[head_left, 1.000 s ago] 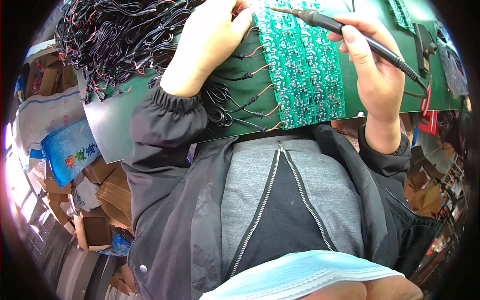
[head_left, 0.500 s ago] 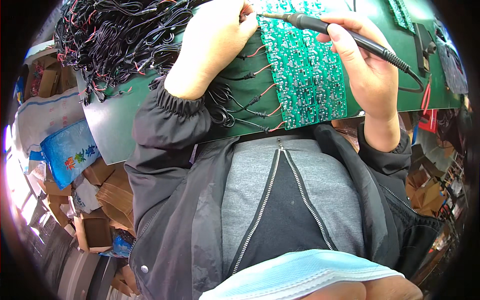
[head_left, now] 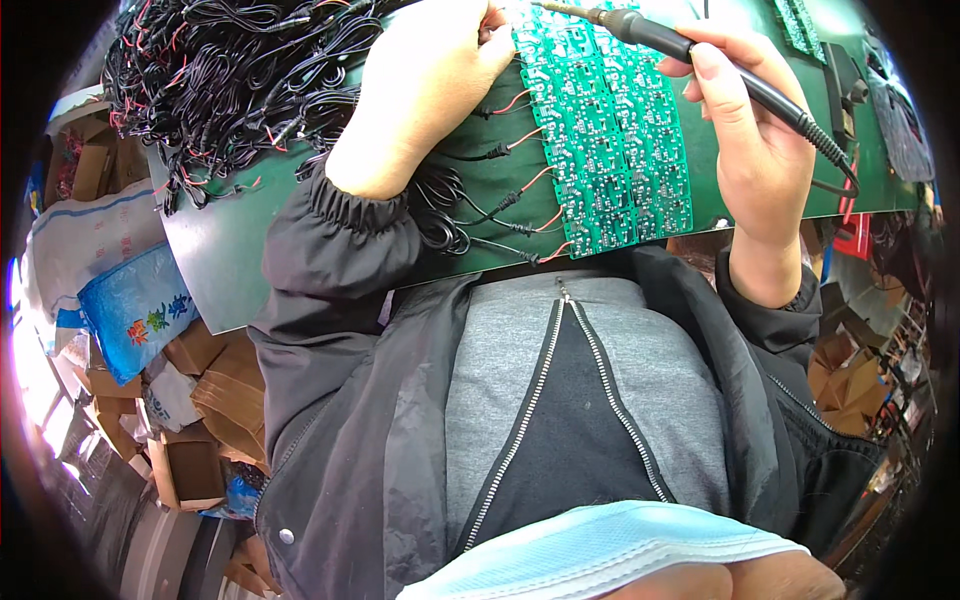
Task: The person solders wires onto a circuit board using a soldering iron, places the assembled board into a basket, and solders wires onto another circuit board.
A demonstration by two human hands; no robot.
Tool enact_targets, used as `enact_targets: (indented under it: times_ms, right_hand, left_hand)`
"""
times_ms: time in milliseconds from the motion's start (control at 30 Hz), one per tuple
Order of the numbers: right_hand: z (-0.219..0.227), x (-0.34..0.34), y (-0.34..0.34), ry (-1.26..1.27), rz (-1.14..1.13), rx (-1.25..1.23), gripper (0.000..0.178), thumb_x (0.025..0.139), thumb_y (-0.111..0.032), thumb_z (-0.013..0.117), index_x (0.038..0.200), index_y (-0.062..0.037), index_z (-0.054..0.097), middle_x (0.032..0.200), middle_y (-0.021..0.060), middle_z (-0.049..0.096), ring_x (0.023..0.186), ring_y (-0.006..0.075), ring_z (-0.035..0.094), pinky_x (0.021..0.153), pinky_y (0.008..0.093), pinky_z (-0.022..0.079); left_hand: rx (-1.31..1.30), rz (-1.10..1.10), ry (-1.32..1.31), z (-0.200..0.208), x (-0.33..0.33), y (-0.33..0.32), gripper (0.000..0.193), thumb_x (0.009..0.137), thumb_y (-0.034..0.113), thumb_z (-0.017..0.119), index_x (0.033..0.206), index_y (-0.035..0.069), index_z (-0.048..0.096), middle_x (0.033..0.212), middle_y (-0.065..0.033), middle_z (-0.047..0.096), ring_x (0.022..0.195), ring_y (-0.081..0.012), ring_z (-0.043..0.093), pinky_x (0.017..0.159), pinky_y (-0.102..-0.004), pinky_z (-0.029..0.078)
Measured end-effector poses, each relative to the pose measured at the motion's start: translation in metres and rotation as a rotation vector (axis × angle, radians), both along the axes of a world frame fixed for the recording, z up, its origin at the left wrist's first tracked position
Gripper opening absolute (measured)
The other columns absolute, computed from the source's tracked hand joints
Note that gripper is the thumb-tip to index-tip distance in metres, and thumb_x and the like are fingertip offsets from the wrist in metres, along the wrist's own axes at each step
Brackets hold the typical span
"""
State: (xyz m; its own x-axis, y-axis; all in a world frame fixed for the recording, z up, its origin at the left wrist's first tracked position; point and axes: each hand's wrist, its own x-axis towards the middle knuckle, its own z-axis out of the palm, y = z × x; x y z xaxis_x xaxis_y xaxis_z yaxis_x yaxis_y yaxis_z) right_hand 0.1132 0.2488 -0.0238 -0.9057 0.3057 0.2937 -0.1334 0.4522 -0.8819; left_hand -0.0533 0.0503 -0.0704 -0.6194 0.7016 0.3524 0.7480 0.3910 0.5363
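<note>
A panel of green circuit boards point(head_left: 600, 150) lies on the green table, dense with small parts. Along its left edge several black cables point(head_left: 490, 208) join it by thin red wires. My right hand point(head_left: 755, 140) grips a soldering iron point(head_left: 690, 50) like a pen, its tip pointing left above the far end of the panel. Beside the panel's far left corner, my left hand point(head_left: 430, 80) is closed in a pinch. Whatever its fingertips hold is too small and partly hidden to make out.
A big heap of black cables with red wire ends point(head_left: 230, 90) covers the table's far left. A black stand-like object point(head_left: 845, 95) and another green board strip point(head_left: 800, 30) are at the right. Cardboard boxes point(head_left: 190, 465) and a blue bag point(head_left: 135, 310) lie below the table's left.
The soldering iron has lifted away from my left fingertips, with its tip moving right and farther from me. My right hand has shifted slightly right. My left hand has hardly moved.
</note>
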Motion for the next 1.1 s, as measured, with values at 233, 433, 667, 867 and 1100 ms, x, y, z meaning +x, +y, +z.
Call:
enact_targets:
  times_ms: [233,433,667,867,1100]
  right_hand:
    - [0.003,0.003,0.009,0.014,-0.067,0.019,0.025,0.104,-0.011,0.058,0.122,0.0028,0.068,0.1,0.0101,0.075,0.081,0.006,0.059,0.071,0.0201,0.045]
    - [0.002,-0.006,0.016,0.036,-0.027,0.023,0.025,0.104,-0.011,0.058,0.122,0.003,0.068,0.1,0.0111,0.075,0.082,0.0061,0.059,0.071,0.02,0.045]
    - [-0.003,-0.016,0.012,0.0,0.013,0.011,0.023,0.103,-0.008,0.06,0.12,0.004,0.069,0.098,0.0096,0.073,0.084,0.0081,0.061,0.074,0.0202,0.047]
    - [-0.003,-0.015,0.001,-0.123,0.067,-0.12,0.022,0.103,-0.007,0.061,0.119,0.0051,0.067,0.102,0.008,0.071,0.091,0.0103,0.066,0.078,0.0213,0.05]
    - [-0.005,-0.018,-0.001,-0.088,0.088,-0.084,0.023,0.104,-0.011,0.062,0.12,0.0046,0.067,0.103,0.0079,0.071,0.092,0.0103,0.067,0.077,0.0212,0.05]
  left_hand:
    - [0.076,-0.05,-0.436,0.008,-0.006,-0.004,0.009,0.093,0.011,0.066,0.093,0.002,0.067,0.082,-0.0087,0.064,0.074,-0.0193,0.062,0.068,-0.0321,0.049]
    - [0.13,-0.093,-0.708,0.008,-0.012,-0.008,0.012,0.096,0.013,0.067,0.093,0.002,0.066,0.083,0.0006,0.062,0.075,-0.0077,0.056,0.066,-0.0255,0.046]
    - [0.127,0.04,0.004,-0.002,-0.004,-0.002,0.013,0.09,0.011,0.072,0.088,0.003,0.062,0.086,-0.0142,0.057,0.072,-0.034,0.062,0.066,-0.0403,0.052]
    - [0.007,0.052,0.116,0.004,-0.001,-0.002,0.012,0.087,0.011,0.073,0.087,0.005,0.063,0.086,-0.0139,0.059,0.074,-0.034,0.062,0.066,-0.0413,0.052]
    - [0.01,0.037,0.146,0.005,0.0,-0.001,0.012,0.088,0.011,0.073,0.087,0.005,0.063,0.085,-0.013,0.059,0.073,-0.0331,0.062,0.065,-0.0405,0.052]
